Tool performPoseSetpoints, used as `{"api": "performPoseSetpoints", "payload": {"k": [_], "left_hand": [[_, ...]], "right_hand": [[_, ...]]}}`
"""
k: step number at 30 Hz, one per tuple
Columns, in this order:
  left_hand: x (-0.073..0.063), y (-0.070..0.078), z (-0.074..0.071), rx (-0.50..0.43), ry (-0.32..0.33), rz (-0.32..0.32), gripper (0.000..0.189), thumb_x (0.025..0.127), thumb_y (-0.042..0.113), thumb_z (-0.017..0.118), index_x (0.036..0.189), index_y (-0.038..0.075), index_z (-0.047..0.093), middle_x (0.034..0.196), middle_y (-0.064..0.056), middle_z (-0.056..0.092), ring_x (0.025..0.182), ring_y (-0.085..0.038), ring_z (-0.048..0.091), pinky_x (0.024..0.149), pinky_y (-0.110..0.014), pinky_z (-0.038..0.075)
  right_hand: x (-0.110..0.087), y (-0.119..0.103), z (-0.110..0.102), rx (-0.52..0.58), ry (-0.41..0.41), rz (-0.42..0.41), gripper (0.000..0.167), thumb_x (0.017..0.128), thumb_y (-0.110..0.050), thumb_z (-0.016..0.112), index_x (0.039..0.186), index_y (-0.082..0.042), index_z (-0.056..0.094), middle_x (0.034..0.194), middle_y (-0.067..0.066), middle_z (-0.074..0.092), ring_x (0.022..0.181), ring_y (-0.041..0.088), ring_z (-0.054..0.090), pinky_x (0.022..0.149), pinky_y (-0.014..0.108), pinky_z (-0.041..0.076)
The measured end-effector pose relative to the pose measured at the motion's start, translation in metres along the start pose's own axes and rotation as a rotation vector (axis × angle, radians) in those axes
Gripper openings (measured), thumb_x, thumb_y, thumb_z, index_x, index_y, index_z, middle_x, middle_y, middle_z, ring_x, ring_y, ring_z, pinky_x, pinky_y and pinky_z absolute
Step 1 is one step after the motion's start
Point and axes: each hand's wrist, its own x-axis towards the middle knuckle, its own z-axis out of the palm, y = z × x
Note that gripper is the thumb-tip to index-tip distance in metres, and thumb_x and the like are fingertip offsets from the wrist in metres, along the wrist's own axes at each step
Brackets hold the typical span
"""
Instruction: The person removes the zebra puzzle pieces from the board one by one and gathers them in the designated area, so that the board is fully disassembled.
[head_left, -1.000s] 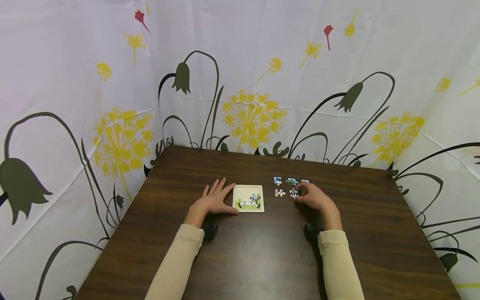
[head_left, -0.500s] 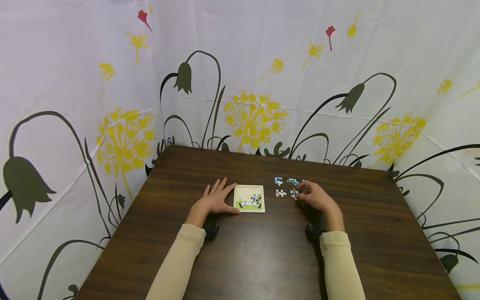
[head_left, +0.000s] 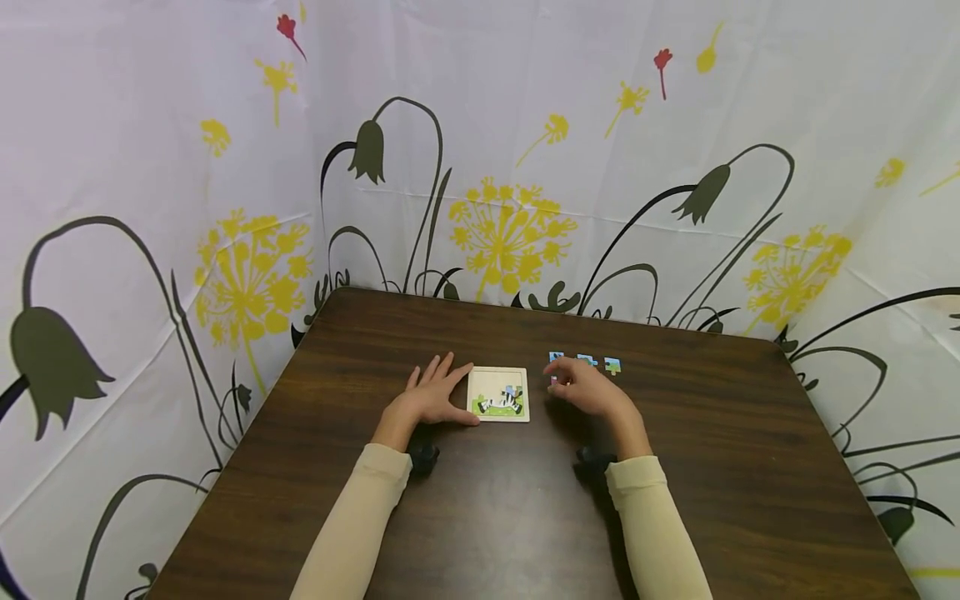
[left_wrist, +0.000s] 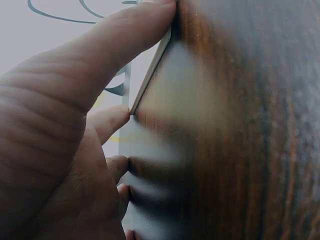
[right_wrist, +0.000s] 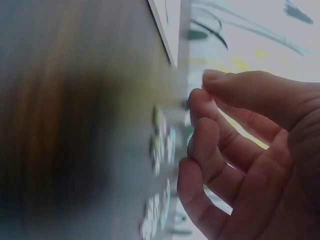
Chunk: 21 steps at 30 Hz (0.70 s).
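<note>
A square puzzle board (head_left: 489, 381) with a pale raised rim lies on the table, part of a zebra picture fitted along its bottom. My left hand (head_left: 423, 406) is spread flat at its left side, index fingertip at the far corner and thumb at the near corner. In the left wrist view the thumb (left_wrist: 115, 40) presses along the board's edge. My right hand (head_left: 592, 392) hovers over loose jigsaw pieces, fingers loosely bent. Thumb and index fingertips (right_wrist: 212, 76) come close together in the right wrist view, with no piece showing between them.
Blue jigsaw pieces (head_left: 612, 366) stand in a row behind the right hand, and a pink one (head_left: 555, 381) shows partly under its fingers. Dark brown wooden table (head_left: 495, 517) extends all around. A flower-printed curtain (head_left: 480, 125) hangs behind and beside it.
My right hand has shifted left from the zebra-striped piece to over the pink piece, uncovering the rightmost blue piece. My left hand stays at the board.
</note>
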Motion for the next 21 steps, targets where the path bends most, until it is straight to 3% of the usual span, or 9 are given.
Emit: {"api": "performPoseSetpoints", "payload": {"k": [8, 16, 21], "left_hand": [[0.000, 0.001, -0.001, 0.006, -0.011, -0.009, 0.115, 0.087, 0.064, 0.082, 0.175, 0.031, 0.017, 0.183, -0.010, -0.007, 0.170, -0.037, -0.010, 0.132, -0.067, -0.009], [0.000, 0.004, -0.001, -0.008, -0.014, -0.005, 0.114, 0.088, 0.063, 0.082, 0.175, 0.030, 0.017, 0.183, -0.012, -0.006, 0.169, -0.038, -0.010, 0.133, -0.067, -0.009], [-0.001, 0.003, -0.001, -0.014, -0.011, -0.015, 0.113, 0.087, 0.062, 0.083, 0.175, 0.030, 0.018, 0.183, -0.011, -0.006, 0.170, -0.037, -0.010, 0.133, -0.067, -0.010]], "right_hand": [[0.024, -0.023, 0.028, -0.026, -0.074, -0.019, 0.029, 0.100, -0.016, 0.075, 0.127, -0.008, 0.069, 0.093, 0.006, 0.071, 0.077, 0.016, 0.061, 0.072, 0.033, 0.052], [0.034, -0.035, 0.038, -0.060, -0.103, 0.049, 0.028, 0.097, -0.017, 0.079, 0.124, -0.013, 0.071, 0.092, 0.003, 0.071, 0.075, 0.017, 0.060, 0.069, 0.033, 0.051], [0.034, -0.038, 0.039, -0.043, -0.125, 0.050, 0.024, 0.099, -0.015, 0.077, 0.122, -0.012, 0.070, 0.091, 0.005, 0.068, 0.075, 0.018, 0.059, 0.068, 0.032, 0.049]]}}
